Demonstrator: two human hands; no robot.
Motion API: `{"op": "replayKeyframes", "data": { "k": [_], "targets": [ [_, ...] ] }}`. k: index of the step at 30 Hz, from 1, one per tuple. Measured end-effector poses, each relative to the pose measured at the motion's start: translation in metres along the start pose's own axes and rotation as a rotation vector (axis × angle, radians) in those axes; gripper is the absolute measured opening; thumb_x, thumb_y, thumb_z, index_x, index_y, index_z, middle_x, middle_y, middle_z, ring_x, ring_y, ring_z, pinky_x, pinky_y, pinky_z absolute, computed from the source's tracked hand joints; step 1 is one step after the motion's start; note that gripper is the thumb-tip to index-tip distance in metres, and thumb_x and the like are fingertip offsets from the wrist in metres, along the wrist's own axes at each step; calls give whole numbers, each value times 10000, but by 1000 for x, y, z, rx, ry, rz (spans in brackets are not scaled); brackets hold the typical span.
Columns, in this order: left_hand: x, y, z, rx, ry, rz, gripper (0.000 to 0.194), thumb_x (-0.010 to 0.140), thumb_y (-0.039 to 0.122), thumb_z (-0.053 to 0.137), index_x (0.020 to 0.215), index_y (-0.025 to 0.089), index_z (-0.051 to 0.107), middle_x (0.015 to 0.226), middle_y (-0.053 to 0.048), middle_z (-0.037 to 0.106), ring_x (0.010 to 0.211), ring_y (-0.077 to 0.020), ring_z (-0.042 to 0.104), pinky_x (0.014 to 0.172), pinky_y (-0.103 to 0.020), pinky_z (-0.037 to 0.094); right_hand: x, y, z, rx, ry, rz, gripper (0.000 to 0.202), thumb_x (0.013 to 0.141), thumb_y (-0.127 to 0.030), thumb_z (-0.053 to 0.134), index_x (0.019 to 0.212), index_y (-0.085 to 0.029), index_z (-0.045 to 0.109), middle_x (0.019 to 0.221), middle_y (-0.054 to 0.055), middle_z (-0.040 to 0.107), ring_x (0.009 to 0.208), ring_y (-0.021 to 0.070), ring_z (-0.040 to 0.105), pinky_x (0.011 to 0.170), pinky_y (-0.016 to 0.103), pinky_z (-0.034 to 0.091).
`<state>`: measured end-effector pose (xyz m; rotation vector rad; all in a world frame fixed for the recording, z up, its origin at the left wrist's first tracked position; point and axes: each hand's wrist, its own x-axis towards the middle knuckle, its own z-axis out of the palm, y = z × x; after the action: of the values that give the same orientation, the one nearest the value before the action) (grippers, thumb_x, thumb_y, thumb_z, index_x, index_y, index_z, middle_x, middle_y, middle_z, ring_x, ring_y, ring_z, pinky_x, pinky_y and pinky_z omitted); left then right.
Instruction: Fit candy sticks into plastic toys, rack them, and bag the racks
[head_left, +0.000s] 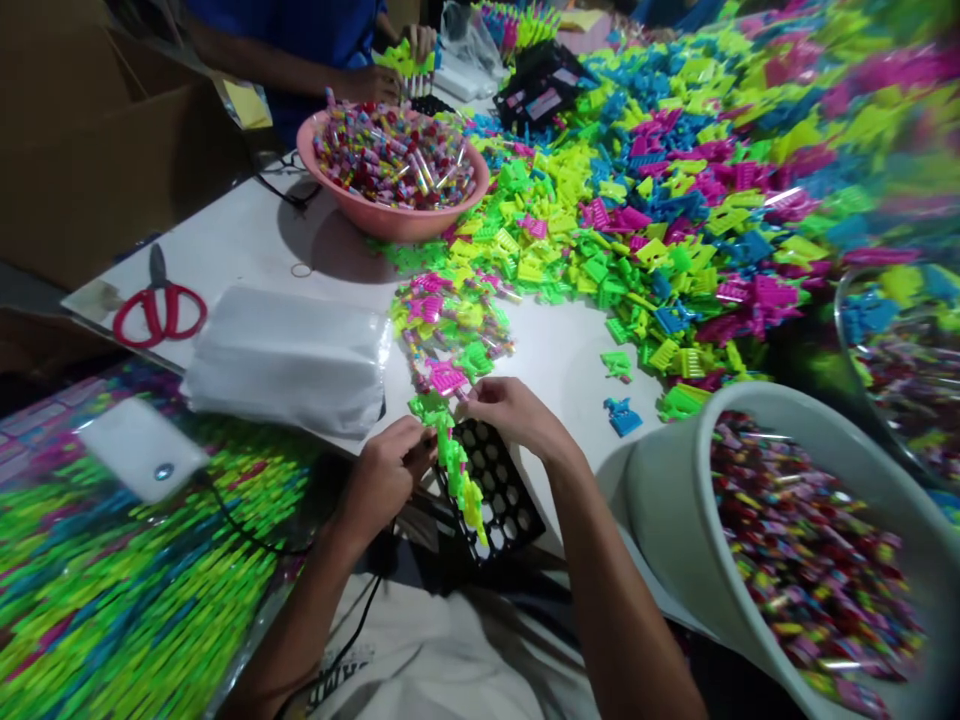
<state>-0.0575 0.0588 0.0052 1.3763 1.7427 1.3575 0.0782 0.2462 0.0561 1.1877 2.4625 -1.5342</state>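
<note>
A black rack (501, 480) with rows of round holes tilts at the table's front edge, close to my body. Along its left side runs a line of green and yellow plastic pieces (452, 455). My left hand (390, 470) is closed at the rack's upper left, fingertips against the green pieces; what it pinches is hidden. Over the rack's top end my right hand (517, 412) is closed in a pinch, and what is between its fingertips is too small to name. Just beyond lies a pink plastic piece (445, 377), beside a small heap of clear tubes with colourful contents (487, 330).
White plastic bags (289, 355) and red-handled scissors (159, 305) lie left. A pink bowl (390, 222) of filled tubes stands behind. Loose plastic pieces (600, 220) heap rightward. A pale bucket (667, 500) stands right. Another person's hands (375, 85) work at the back.
</note>
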Motion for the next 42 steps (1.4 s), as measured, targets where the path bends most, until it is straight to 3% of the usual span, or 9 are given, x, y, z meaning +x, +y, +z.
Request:
{"op": "replayKeyframes", "data": {
  "k": [7,13,18,25,30,33,36,39,42],
  "targets": [
    [2,4,-3,40,3,4,200,1012,220,649,816,187,667,841,-27,637,781,-169,615,717,-266,461,-79,33,3,167,62,-29,258,923,-443,707,846,-205,643,748,-8,622,707,173,564,675,294,464],
    [2,5,-3,81,-15,-16,118,954,193,666,837,190,683,840,-21,624,825,-186,615,738,-281,453,-127,40,38,162,199,-115,176,1070,-372,623,1089,-228,723,993,53,786,891,223,724,823,319,555],
    [2,2,-4,99,-15,-44,155,910,170,664,762,197,632,789,-6,572,791,-186,588,706,-281,433,-139,41,62,-3,98,-254,182,1101,-308,564,1078,-225,724,1005,73,799,878,229,736,808,325,549],
    [3,3,-2,87,-11,-35,172,935,199,672,765,195,653,798,-7,586,751,-174,543,757,-291,468,-141,39,74,-328,114,-371,158,1083,-189,483,1100,-220,637,971,79,756,802,230,688,693,327,505],
    [2,4,-2,83,-3,-28,149,974,235,675,836,191,708,815,-15,605,785,-186,581,732,-284,458,-147,21,64,-403,53,-389,236,1000,-61,485,1091,-220,633,953,70,732,757,226,660,620,331,492],
    [2,3,-2,77,-10,-12,185,975,233,679,795,191,682,820,-19,619,789,-186,588,736,-285,459,-129,15,36,-305,-41,-395,237,1033,-66,520,1082,-233,680,981,35,747,825,189,709,726,285,536],
    [2,3,-3,68,-13,2,180,978,221,681,801,190,674,835,-21,636,789,-185,596,722,-280,451,-80,5,12,-358,76,-401,442,1010,-16,490,1282,-269,729,1240,74,736,980,204,735,832,297,550],
    [3,3,-3,55,-13,17,164,1007,225,656,853,188,701,887,-40,675,841,-197,629,761,-287,478,-18,-9,6,-517,85,-501,667,946,36,497,1464,-335,695,1480,94,624,983,196,732,794,277,523],
    [2,3,-4,47,-26,27,190,1039,254,632,897,184,737,939,-64,707,880,-208,655,803,-302,503,23,-19,8,-776,29,-579,563,1000,-40,556,1436,-355,722,1547,102,577,943,196,728,684,261,448]
  ]
}}
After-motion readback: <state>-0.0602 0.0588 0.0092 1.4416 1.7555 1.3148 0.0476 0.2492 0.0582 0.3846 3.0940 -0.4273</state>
